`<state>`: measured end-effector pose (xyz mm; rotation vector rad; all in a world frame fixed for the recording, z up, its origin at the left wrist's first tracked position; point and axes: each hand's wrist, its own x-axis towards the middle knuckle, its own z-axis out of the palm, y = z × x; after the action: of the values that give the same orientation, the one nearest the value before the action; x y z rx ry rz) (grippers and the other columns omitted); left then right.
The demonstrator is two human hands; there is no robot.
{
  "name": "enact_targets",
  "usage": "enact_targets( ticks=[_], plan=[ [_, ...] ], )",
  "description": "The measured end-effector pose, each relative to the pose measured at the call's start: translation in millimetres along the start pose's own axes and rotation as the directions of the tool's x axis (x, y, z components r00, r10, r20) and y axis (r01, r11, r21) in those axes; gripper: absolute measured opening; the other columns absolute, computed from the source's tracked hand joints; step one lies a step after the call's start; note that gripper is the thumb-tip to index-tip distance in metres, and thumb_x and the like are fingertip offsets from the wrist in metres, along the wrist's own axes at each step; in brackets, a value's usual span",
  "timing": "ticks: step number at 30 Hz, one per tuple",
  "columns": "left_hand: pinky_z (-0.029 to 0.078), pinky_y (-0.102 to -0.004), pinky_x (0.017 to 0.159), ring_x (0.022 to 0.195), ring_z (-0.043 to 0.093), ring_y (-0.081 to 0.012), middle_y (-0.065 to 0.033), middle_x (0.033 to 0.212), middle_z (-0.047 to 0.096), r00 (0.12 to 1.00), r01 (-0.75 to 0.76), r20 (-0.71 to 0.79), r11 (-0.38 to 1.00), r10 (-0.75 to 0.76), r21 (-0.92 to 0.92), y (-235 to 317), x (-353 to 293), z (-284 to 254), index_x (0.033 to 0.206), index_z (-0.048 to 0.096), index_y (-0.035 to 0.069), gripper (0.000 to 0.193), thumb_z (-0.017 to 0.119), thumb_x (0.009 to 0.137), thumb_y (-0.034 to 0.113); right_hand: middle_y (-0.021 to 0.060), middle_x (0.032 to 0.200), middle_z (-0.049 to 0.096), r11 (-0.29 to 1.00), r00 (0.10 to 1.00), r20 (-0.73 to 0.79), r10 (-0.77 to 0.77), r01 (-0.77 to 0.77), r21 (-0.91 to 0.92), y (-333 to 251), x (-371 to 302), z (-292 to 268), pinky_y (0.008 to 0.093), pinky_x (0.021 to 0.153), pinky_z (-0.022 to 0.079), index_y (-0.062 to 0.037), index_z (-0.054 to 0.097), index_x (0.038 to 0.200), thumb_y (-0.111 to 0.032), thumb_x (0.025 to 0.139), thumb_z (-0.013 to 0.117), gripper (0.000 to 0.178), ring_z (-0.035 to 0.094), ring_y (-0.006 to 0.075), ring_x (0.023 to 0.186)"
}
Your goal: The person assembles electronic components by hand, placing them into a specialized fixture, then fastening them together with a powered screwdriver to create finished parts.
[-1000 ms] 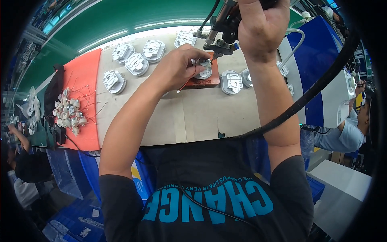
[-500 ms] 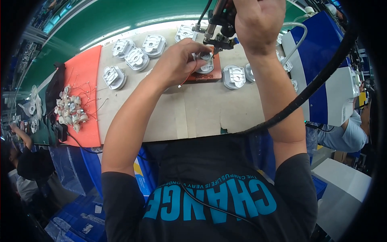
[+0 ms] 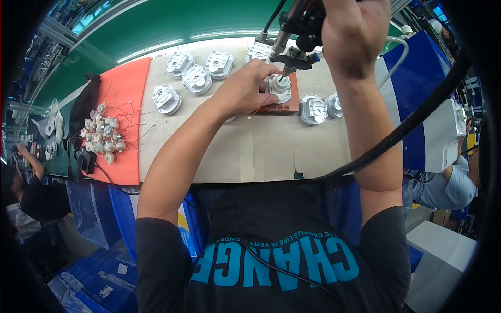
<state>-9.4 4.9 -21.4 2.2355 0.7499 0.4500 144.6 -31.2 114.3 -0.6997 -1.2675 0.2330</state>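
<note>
My right hand is closed round a black and metal power screwdriver at the top of the view; some of its fingers are cut off by the edge. The driver's thin tip comes down onto a small round motor in a white plastic housing. That housing sits on a red-brown block. My left hand grips the motor and housing from the left, fingertips partly hidden. Red wires trail from the motor under this hand.
Several white housings stand left of the block, and more on its right. Loose motors with wires are heaped on an orange mat. A thick black hose crosses near my right forearm beside a blue and white machine. Other people work at both sides.
The driver tip has come down onto the motor, which now shows more clearly. My left fingers have drawn back to its left side. The whole view has shifted slightly.
</note>
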Motion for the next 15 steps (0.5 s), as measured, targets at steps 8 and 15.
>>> enact_targets(
  ticks=[8, 15],
  plan=[
    [0.053, -0.0394, 0.085, 0.096, 0.067, -0.0306, -0.0129, 0.111, 0.065, 0.993, 0.114, 0.033, 0.991, -0.117, 0.065, 5.3, 3.0, -2.9, 0.121, 0.069, 0.007, 0.049, 0.084, 0.078, 0.024, -0.0017, 0.096, 0.056, 0.998, 0.998, 0.017, -0.054, 0.054, -0.037, 26.6, -11.3, 4.2, 0.0209, 0.073, 0.042, -0.0022, 0.055, 0.123, -0.02, 0.098, 0.072, 0.035, 0.051, 0.0069, 0.081],
    [0.054, -0.0393, 0.085, 0.098, 0.068, -0.0318, -0.0139, 0.11, 0.067, 0.998, 0.065, -0.013, 0.996, -0.064, 0.062, 4.1, 3.0, -1.0, 0.122, 0.07, 0.005, 0.052, 0.085, 0.077, 0.026, -0.0041, 0.09, 0.056, 0.999, 0.998, 0.048, 0.051, -0.052, 0.005, 21.2, -14.1, 3.8, 0.0179, 0.064, 0.038, -0.0039, 0.056, 0.121, -0.021, 0.097, 0.073, 0.033, 0.048, 0.0039, 0.072]
  ],
)
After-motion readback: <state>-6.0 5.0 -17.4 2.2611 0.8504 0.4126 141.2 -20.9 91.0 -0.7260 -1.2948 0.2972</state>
